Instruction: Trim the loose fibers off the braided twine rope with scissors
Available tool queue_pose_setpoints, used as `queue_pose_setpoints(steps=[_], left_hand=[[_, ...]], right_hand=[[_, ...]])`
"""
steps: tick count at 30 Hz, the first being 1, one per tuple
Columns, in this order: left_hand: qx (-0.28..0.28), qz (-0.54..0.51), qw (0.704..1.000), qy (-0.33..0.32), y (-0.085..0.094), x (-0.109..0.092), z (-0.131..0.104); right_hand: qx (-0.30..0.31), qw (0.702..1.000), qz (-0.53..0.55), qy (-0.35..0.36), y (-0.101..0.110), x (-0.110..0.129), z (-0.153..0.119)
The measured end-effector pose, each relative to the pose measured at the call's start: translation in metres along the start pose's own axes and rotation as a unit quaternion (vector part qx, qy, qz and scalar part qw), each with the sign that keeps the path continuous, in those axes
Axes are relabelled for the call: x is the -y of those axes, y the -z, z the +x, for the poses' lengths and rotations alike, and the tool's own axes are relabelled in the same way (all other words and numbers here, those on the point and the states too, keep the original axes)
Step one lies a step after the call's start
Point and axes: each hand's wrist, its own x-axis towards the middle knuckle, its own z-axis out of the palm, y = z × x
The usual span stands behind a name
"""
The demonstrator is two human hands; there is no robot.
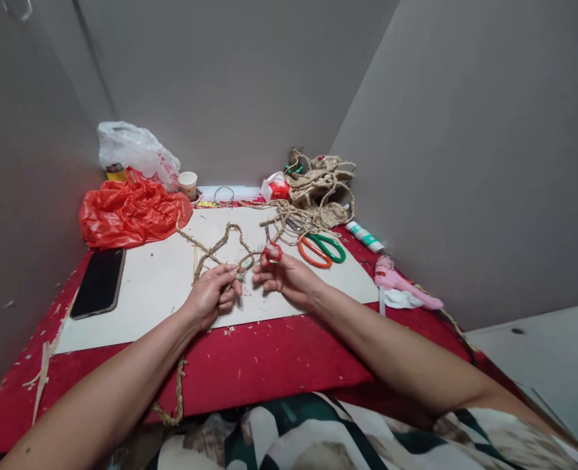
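Over the white board (156,281), my left hand (215,290) pinches a braided straw rope (215,247) near a small loop in it. The rope trails back across the board, and another length hangs off the table's front edge below my left wrist. My right hand (289,277) is closed around small red-handled scissors (272,253), with a finger and thumb at the handle rings. The scissors are close to the rope loop; whether the blades touch it I cannot make out. Larger scissors (318,253) with one orange and one green handle lie just beyond my right hand.
A pile of rope (321,186) is at the back right. A pink glue gun (401,284) and a white-green roll (364,236) lie along the right edge. On the left are a phone (98,284), a red plastic bag (132,212), a white bag (134,150) and a paper cup (187,185).
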Motion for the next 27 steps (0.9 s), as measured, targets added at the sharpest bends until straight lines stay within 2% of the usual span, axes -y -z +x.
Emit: queue_pose_setpoints(steps=[4, 6, 12, 18, 23, 27], left_hand=[[0.002, 0.050, 0.998, -0.021, -0.005, 0.004, -0.004], [0.001, 0.083, 0.996, -0.028, -0.008, 0.008, -0.008], [-0.020, 0.206, 0.976, -0.070, -0.017, 0.013, -0.018], [-0.042, 0.328, 0.925, -0.187, -0.031, 0.011, -0.026], [-0.061, 0.380, 0.893, -0.234, -0.036, 0.012, -0.035], [-0.073, 0.384, 0.894, -0.221, -0.034, -0.005, -0.037]], right_hand=[[-0.078, 0.995, 0.054, 0.000, -0.011, 0.001, -0.001], [-0.095, 0.992, 0.087, 0.016, -0.019, 0.004, -0.002], [-0.093, 0.985, 0.129, 0.060, -0.047, 0.019, -0.004], [-0.071, 0.988, 0.089, 0.100, -0.067, 0.033, 0.005], [-0.081, 0.991, 0.038, 0.103, -0.063, 0.040, 0.016], [-0.143, 0.981, -0.011, 0.133, -0.041, 0.082, 0.035]])
